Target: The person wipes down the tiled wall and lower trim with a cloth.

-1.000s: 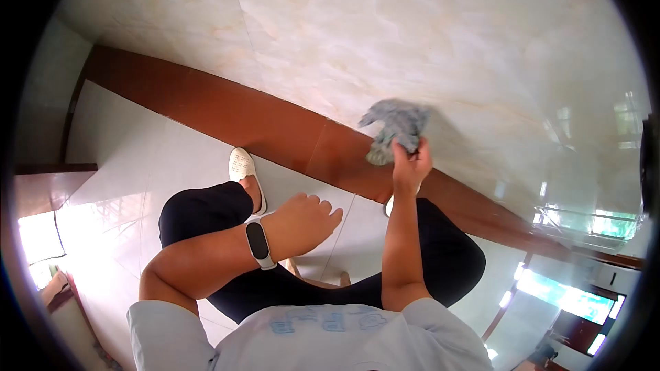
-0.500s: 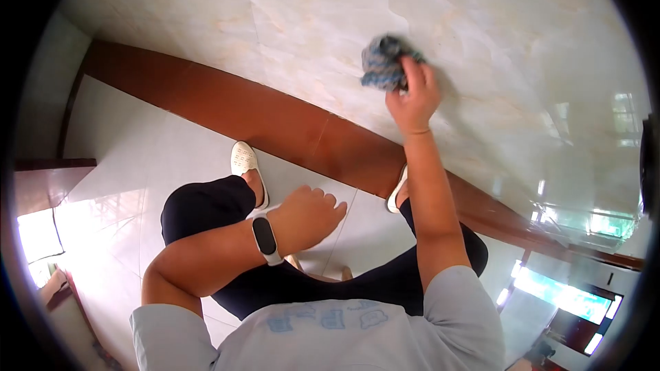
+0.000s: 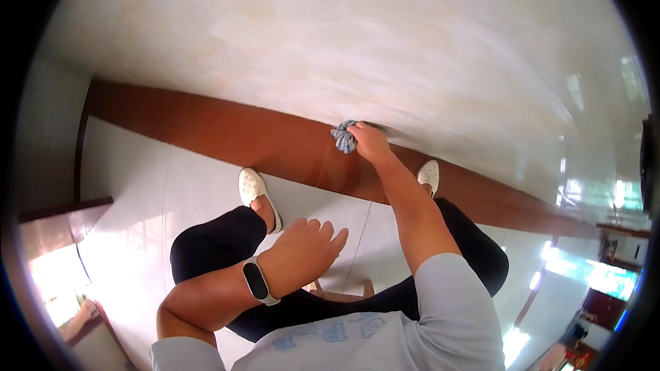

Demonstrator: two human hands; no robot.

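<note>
A grey-blue striped cloth is bunched up in my right hand. It lies against the reddish-brown baseboard, just below the edge where the pale marbled wall begins. My right fingers are closed around the cloth's right side, and its underside is hidden. Above my lap hovers my left hand, back upward, with loosely bent fingers slightly apart and nothing visible in it. A watch band with a dark face is around the left wrist.
My white shoes stand apart on pale floor tiles, close to the baseboard. Between my legs part of a wooden stool shows. A brown-edged ledge is at left, and bright reflections shine on the right.
My right hand has brought the cloth down from the marbled wall to the brown baseboard. My left hand stays over my lap. The camera view has shifted slightly.
</note>
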